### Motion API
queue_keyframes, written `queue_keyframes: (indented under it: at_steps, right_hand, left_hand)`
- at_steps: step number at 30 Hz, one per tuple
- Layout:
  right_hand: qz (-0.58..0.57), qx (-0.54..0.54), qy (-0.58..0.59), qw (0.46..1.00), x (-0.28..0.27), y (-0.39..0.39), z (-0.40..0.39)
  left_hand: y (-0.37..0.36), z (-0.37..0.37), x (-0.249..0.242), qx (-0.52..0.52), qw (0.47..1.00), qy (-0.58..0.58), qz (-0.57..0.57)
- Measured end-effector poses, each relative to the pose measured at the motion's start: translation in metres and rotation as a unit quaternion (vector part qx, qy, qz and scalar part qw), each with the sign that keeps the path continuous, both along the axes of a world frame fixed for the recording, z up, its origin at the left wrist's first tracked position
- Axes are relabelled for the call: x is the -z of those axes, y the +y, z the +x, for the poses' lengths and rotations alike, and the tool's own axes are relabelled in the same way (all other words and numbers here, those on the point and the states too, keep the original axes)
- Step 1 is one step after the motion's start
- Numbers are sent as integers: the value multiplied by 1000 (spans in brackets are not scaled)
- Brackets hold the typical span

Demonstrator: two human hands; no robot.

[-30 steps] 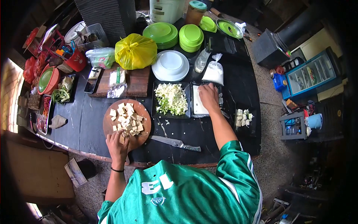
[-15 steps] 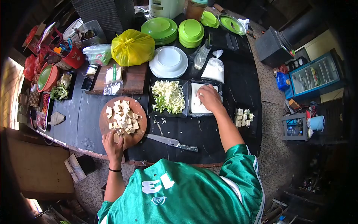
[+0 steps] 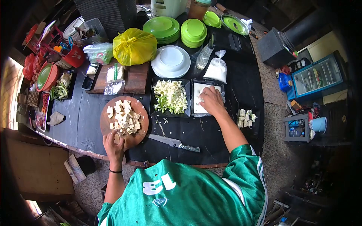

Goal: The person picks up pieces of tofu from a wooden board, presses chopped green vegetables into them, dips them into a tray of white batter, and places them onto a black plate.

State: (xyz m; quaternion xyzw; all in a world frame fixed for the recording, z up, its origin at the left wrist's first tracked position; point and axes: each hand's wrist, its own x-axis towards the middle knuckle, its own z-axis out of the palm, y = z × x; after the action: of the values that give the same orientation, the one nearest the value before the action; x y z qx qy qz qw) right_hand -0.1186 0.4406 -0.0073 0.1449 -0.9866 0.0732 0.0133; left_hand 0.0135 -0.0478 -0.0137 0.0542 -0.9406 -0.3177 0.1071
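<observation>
My left hand [image 3: 114, 144] rests on the near edge of a round wooden cutting board [image 3: 139, 132] and touches the cubed tofu [image 3: 123, 117] piled on it; whether it grips a cube I cannot tell. My right hand [image 3: 211, 101] reaches into a black square tray [image 3: 195, 82] that holds a white tofu block [image 3: 200, 107], fingers curled on the block. Left of that tray, a second black tray carries chopped cabbage [image 3: 170, 96]. A knife [image 3: 174, 143] lies on the black table between my arms, touched by neither hand.
More tofu cubes [image 3: 245, 118] sit at the table's right. A white plate with a bowl [image 3: 171, 61], green plates [image 3: 162, 28], a yellow bag [image 3: 134, 46], a bag of white powder [image 3: 216, 70] and a rectangular wooden board [image 3: 135, 81] crowd the far side. Red baskets stand at far left.
My right hand has drawn back from the tray's far end to its near part and curled on the white block. My left hand stays at the board's edge.
</observation>
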Motion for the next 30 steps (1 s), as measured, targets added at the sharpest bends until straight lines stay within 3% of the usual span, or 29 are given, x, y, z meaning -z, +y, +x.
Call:
queue_keyframes:
  at_steps: [7,9,10,16,18,21,30]
  right_hand:
    - [15,-1,39,999,4,2,-13]
    - [-63,53,-75,994,-6,6,-22]
    - [-62,53,-76,994,-4,9,-25]
    - [-118,99,41,987,3,5,-33]
    - [-68,117,-21,991,-2,-1,-28]
    - [11,99,-25,995,-8,-17,-19]
    - [75,99,19,992,21,-23,-27]
  left_hand:
    - [-5,1,7,17,999,39,-8]
    - [-3,1,7,16,999,33,-8]
    - [-3,2,7,7,1000,22,0]
    - [-2,1,0,-16,1000,7,19]
    - [-4,2,1,-16,1000,12,17]
    - [-9,4,6,-4,1000,15,-3]
    - [-18,4,5,5,1000,25,4]
